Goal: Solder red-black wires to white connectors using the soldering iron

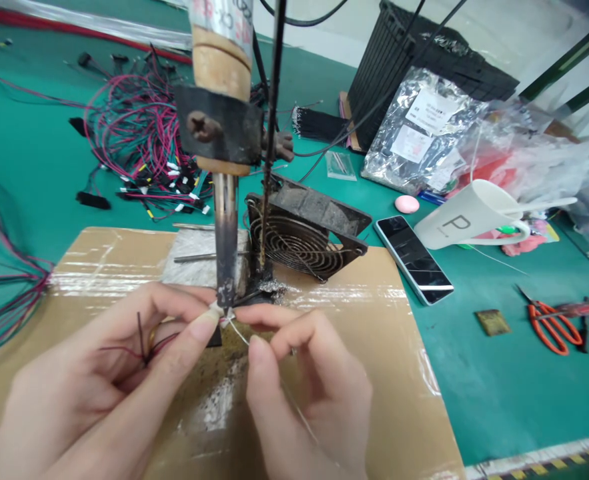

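Clearly, the small white connector (220, 311) sits under the iron tip (227, 308), pinched in the left hand (139, 373). Between its fingertips, the right hand (309, 373) grips a thin, pale, slightly curved wire (238, 332).

Soldering iron (225, 233) + fan (307, 230) block fwd path, ctr. Mug (467, 213) & phone (414, 260) in way, R of fan. Free: bare cardboard (399, 400) near R edge, green mat btwn phone & scissors (554, 327).

A pale wall (324, 23) rises behind the green tabletop (504, 393).
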